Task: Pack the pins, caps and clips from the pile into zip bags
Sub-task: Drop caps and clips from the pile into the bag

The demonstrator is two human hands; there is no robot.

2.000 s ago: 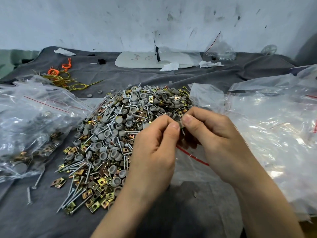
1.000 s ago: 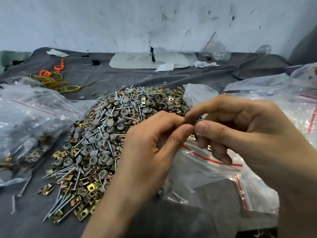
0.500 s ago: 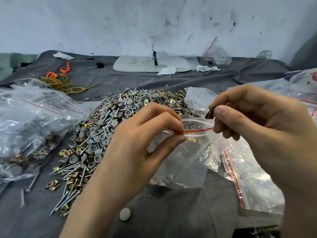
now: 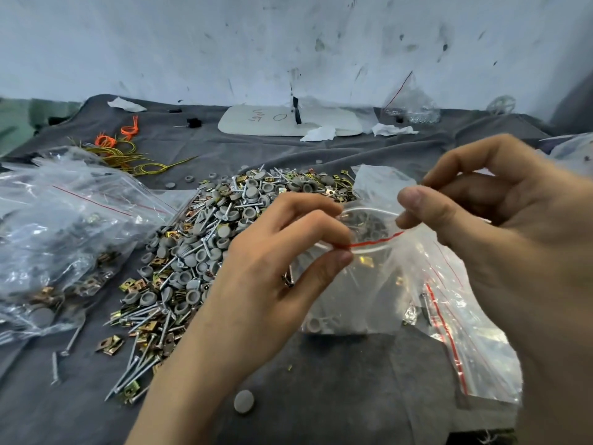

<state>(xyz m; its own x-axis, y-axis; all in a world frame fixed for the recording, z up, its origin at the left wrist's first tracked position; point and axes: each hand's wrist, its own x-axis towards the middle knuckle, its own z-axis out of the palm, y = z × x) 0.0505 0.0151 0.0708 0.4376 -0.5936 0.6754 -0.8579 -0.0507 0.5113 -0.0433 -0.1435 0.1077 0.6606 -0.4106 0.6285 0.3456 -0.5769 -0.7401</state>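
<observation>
Zip bag [image 4: 362, 293] is up off the cloth betw. both hands, just right of the pile, mouth pulled wide open. Left hand [image 4: 272, 274] pinches the near-left rim at the red zip line, thumb under, forefinger on top. Right hand [image 4: 497, 226] pinches the right rim w/ thumb + curled forefinger; can't tell if a small part is also tucked in that pinch.

Inside: a few grey caps [image 4: 317, 322] at the bottom, a brass clip [image 4: 365, 261] higher up, more grey pieces showing thru the mouth. No pins made out in it for sure. Bag looks only lightly loaded and isn't zipped.

Pile [image 4: 205, 248] of pins, caps, clips is big and mixed, touching the left hand's far side, so most of the job is left, I'd say. Done so far: filled bags [image 4: 64, 239] heaped at far left w/ clips + caps visible thru the plastic. Strays to collect: one cap [image 4: 244, 401] near the left wrist, a couple of pins [image 4: 72, 342] by the filled bags.

More flat bags [image 4: 475, 348] lie under the right hand. All on a grey cloth [image 4: 337, 396]; orange/yellow ties [image 4: 118, 149] and a white board [image 4: 256, 123] at the back.
</observation>
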